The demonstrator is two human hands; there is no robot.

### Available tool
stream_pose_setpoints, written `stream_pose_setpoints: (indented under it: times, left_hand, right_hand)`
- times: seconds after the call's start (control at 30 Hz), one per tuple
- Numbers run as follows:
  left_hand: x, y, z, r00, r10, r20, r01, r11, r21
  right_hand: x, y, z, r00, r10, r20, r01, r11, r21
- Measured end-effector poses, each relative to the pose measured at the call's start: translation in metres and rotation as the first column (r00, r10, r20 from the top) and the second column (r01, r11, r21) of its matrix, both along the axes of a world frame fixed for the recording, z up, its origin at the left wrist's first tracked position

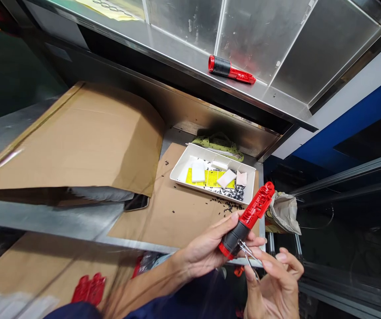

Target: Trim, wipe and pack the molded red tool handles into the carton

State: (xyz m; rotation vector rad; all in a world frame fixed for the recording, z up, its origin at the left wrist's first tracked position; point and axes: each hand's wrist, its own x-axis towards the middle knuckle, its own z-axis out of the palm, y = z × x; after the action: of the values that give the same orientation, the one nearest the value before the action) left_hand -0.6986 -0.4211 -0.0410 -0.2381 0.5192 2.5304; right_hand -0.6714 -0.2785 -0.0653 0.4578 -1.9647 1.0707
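My left hand [204, 252] is closed around the black lower section of a red and black plastic part [255, 208]. The part's open red side faces up and its narrow end points to the upper right. My right hand [273, 281] pinches a pair of slim metal tweezers [249, 253], whose tips touch the black band near the part's lower end. Whether the tips hold anything is too small to tell. Beyond the part stands a white tray [182, 178] with small black pieces, pale pads and a yellow label inside.
A similar red and black part [221, 66] lies on the metal ledge above. A big cardboard box [94, 137] lies at left. Loose black pieces dot the cardboard sheet [163, 217]. Red parts [89, 288] are at lower left, and a paper bag [283, 212] stands at right.
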Motion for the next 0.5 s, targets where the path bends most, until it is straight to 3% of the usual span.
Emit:
stream_pose_setpoints:
  times: [0.3,0.5]
  left_hand:
    - [0.0001,-0.0017,-0.0029,0.999,-0.012,-0.032,0.012,1.0,-0.008]
    - [-0.0017,0.0001,-0.002,0.998,0.001,0.066,-0.003,0.999,0.038]
  right_hand:
    - [0.002,-0.0002,0.0019,1.0,-0.001,0.031,0.0,0.999,0.033]
    - [0.0025,0.0086,0.0039,0.996,-0.086,-0.016,0.082,0.987,-0.141]
